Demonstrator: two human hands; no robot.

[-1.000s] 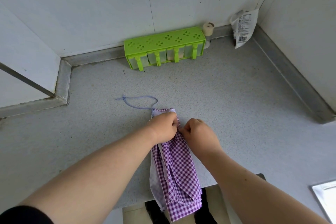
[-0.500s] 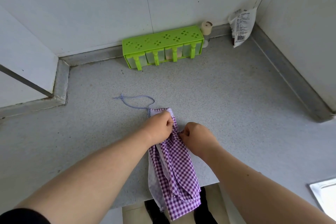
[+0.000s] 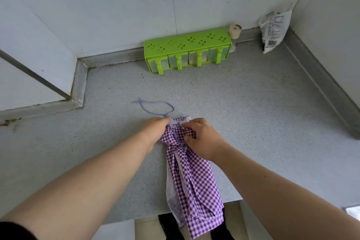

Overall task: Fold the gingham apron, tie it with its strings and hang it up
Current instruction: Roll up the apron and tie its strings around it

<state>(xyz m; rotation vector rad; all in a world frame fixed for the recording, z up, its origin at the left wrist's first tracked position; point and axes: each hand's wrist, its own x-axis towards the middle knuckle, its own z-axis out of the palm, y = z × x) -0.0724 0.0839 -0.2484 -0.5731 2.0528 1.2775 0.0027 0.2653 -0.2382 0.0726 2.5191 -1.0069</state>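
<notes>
A purple-and-white gingham apron [image 3: 194,181] lies folded into a narrow strip on the grey counter [image 3: 253,113], its lower end hanging over the front edge. A gingham strap is wrapped across its upper part. My left hand [image 3: 155,128] grips the top left of the bundle. My right hand [image 3: 202,138] pinches the strap on the top right. A thin blue loop string [image 3: 155,108] runs from the apron's top out onto the counter behind my left hand.
A green spice rack [image 3: 187,50] with several clear drawers stands against the back wall. A small beige jar [image 3: 234,32] sits beside it, and a white plastic packet [image 3: 274,31] leans in the right corner. White walls enclose the counter on the left, back and right.
Both hands have shifted on the bundle's top, and the right hand has pulled a gingham strap across the apron. The fabric there is now bunched tighter.
</notes>
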